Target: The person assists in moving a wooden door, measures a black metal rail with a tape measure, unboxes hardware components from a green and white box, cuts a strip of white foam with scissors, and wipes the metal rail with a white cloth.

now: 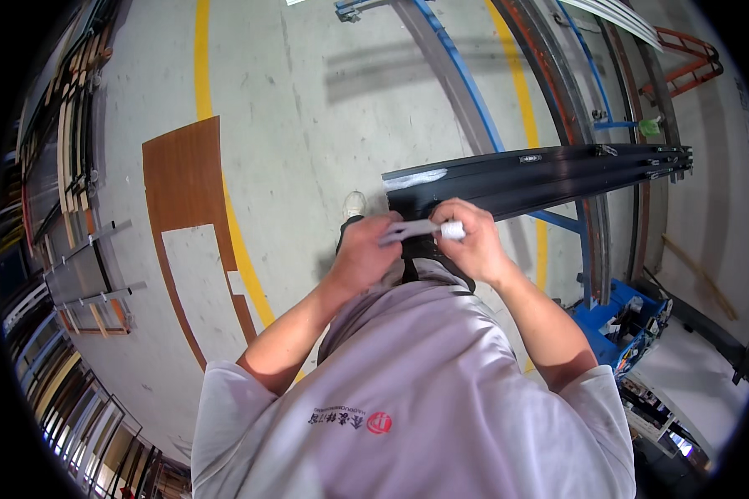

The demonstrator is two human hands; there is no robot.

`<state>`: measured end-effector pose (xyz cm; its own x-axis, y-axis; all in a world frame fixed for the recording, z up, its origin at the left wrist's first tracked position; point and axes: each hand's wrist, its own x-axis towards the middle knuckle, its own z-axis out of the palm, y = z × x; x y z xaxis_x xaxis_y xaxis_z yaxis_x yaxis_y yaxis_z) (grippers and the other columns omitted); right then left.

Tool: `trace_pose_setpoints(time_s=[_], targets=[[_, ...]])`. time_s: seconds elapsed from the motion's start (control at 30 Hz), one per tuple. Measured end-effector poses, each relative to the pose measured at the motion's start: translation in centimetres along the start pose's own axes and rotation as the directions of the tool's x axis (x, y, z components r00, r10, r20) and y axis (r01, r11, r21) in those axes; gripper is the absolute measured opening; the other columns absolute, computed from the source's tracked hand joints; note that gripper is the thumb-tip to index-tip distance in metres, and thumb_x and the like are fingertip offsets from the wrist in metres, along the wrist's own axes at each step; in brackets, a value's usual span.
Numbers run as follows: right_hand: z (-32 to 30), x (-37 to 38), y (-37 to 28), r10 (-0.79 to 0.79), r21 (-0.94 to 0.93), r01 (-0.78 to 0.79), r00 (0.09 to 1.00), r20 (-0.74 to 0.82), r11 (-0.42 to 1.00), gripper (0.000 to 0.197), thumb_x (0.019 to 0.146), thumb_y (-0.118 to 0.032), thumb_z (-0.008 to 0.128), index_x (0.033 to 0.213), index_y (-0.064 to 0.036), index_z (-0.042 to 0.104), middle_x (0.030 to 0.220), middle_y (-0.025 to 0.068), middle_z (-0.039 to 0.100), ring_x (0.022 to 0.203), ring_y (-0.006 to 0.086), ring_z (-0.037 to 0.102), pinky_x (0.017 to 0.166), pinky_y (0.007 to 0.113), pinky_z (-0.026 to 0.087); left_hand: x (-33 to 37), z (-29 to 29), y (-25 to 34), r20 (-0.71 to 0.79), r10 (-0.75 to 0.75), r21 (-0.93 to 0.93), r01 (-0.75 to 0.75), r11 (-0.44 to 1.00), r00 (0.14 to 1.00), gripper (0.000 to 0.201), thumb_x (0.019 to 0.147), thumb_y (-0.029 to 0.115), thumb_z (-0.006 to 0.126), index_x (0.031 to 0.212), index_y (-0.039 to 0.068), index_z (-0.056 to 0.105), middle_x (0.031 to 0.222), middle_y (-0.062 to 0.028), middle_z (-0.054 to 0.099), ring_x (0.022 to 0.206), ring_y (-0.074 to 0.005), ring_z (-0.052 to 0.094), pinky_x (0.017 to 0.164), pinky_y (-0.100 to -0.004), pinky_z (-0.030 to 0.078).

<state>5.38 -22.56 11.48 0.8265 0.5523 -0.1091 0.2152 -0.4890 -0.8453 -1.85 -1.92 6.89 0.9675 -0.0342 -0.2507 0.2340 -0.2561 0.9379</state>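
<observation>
In front of my waist, my left hand [368,251] is closed on one end of a pale grey-white strip [409,230]. The strip reaches across to my right hand [474,237], whose fingers are closed round a small white cylindrical piece [453,230], which looks like a roll. Motion blur hides the exact kind of both. Just beyond my hands lies the end of a long black profile [508,182], with a whitish smear [416,180] on its upper left corner.
A blue-framed rack [462,79] supports the black profile on the right. A brown board with a cut-out [183,175] lies on the floor at left. Racks of long strips [71,158] line the left side. A blue bin [612,320] stands at right, an orange metal frame [691,62] farther off.
</observation>
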Motion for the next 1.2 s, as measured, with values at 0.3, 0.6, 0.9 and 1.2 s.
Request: trace_pose_setpoints(time_s=[0.3,0.6,0.9,1.2], targets=[[2.4,2.4,4.0,-0.126,-0.372,0.111,0.992,-0.014,0.921,0.021,0.066,0.003,0.068,0.085,-0.0049,0.067,0.089,0.0105,0.063,0.092,0.0345,0.059,0.079,0.043,0.051,1.7,2.3,-7.2,-0.217,0.188,0.195,-0.146,0.97,0.958,0.033,0.076,0.003,0.069,0.109,-0.001,0.07,0.085,-0.0168,0.066,0.071,-0.0288,0.065,0.065,-0.0356,0.052],[0.6,2.0,4.3,0.015,-0.56,-0.014,1.0,-0.002,0.828,0.019,0.062,0.001,0.069,0.081,-0.0043,0.066,0.091,0.0132,0.061,0.095,0.0345,0.056,0.08,0.043,0.052,2.6,0.6,-7.7,-0.036,0.008,0.032,-0.007,0.999,0.999,0.027,0.083,0.005,0.067,0.108,-0.002,0.069,0.089,-0.0155,0.068,0.081,-0.0232,0.066,0.073,-0.033,0.052],[-0.6,0.7,1.0,0.108,-0.816,0.113,0.972,0.21,0.566,0.046,0.081,-0.007,0.058,0.126,-0.0055,0.062,0.106,0.0154,0.057,0.103,0.0319,0.057,0.082,0.041,0.053,1.6,1.4,-6.5,-0.148,0.243,0.211,-0.209,0.955,0.959,0.025,0.081,0.003,0.066,0.106,0.003,0.068,0.09,-0.0116,0.066,0.077,-0.0244,0.065,0.069,-0.0323,0.052],[0.3,-0.1,0.2,0.222,-0.76,0.058,0.94,0.26,0.647,0.061,0.08,-0.007,0.062,0.14,-0.0118,0.055,0.111,0.0166,0.057,0.107,0.0336,0.059,0.084,0.042,0.054,2.5,2.0,-3.9,0.238,0.417,0.756,-0.437,0.488,0.877,0.044,0.079,0.008,0.06,0.122,0.012,0.063,0.09,-0.0082,0.057,0.087,-0.0247,0.058,0.064,-0.034,0.052]])
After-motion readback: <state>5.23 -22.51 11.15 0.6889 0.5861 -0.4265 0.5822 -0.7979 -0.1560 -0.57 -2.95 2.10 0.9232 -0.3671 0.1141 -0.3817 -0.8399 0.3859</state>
